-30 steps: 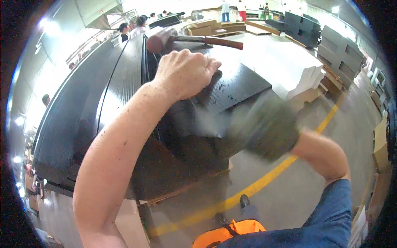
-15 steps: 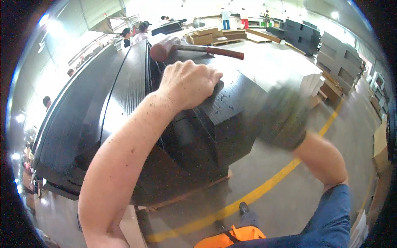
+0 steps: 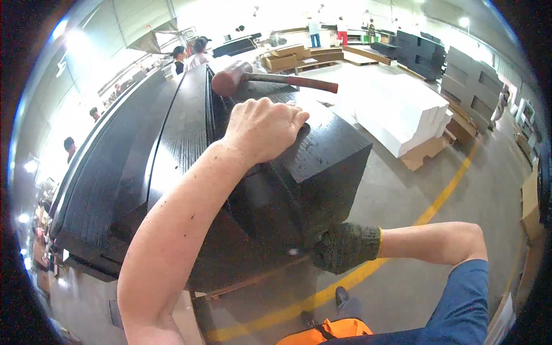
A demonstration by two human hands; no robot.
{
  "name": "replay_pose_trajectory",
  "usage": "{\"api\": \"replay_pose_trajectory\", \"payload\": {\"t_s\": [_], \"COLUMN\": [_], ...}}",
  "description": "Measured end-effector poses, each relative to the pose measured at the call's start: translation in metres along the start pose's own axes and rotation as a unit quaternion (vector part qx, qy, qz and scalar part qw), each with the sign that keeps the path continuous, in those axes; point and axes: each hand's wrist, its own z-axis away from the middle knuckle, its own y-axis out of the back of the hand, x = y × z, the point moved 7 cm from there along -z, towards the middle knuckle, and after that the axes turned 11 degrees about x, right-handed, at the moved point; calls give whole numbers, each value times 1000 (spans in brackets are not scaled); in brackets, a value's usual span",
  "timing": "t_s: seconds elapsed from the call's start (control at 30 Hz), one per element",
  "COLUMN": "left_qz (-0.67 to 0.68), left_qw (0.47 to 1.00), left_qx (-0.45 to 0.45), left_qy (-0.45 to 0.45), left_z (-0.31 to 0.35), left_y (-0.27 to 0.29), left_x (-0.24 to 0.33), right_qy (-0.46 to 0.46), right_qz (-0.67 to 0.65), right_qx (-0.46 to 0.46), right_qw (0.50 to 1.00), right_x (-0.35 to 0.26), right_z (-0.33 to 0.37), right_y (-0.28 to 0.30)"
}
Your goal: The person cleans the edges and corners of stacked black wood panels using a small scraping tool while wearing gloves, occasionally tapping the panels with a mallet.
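My bare left hand (image 3: pixel 265 130) is closed, knuckles up, over the top of a stack of black wood-grain panels (image 3: pixel 330 150). A small dark piece shows beneath its thumb; its fingertips are hidden. My right hand (image 3: pixel 347 247), in a dark knitted glove with a yellow cuff, is low at the near face of the stack. Its fingers look curled, and what they hold is hidden. A small pale blurred spot shows just left of the glove. Beyond my left hand, a mallet (image 3: pixel 229 82) with a reddish head and handle lies on the panels.
More long black panels (image 3: pixel 123 158) lie to the left. A stack of white boards (image 3: pixel 402 115) stands at the right, with cardboard under it. A yellow line (image 3: pixel 440 204) crosses the grey floor. Cartons, tall dark stacks and several people are farther back.
My right hand has come down and left, from a blur beside the stack's right corner to its lower near face. The left hand stays closed on top of the stack.
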Motion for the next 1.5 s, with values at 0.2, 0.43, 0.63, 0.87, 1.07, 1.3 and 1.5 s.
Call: {"api": "replay_pose_trajectory", "payload": {"t_s": [0.2, 0.43, 0.63, 0.87, 1.07, 1.3, 1.5], "left_qz": [-4, -24, -12, 3, 12, 15, 40], "left_qw": [1000, 1000, 1000, 1000, 1000, 1000, 999], "left_qx": [-5, -10, 4, 24, 26, 26, -4], "left_qy": [3, -13, -17, -13, 0, -9, -5], "left_z": [4, 0, 16, 26, 29, 25, 18], "left_y": [9, -3, 5, 23, 23, 15, 15], "left_x": [0, 4, -5, 0, -4, -11, -10], "right_qy": [143, 0, 476, 241, -60, 209, -66], "right_qz": [636, 524, 774, 641, 177, 637, 397], "right_qx": [-192, -290, -104, -164, -18, -137, 92], "right_qw": [733, 801, 404, 710, 982, 729, 911], "right_x": [-16, -34, -54, -4, -26, -6, 19], "right_z": [-27, -22, 40, 83, 53, 45, 78], "right_y": [-1, -6, -54, -93, -13, -90, 16]}}
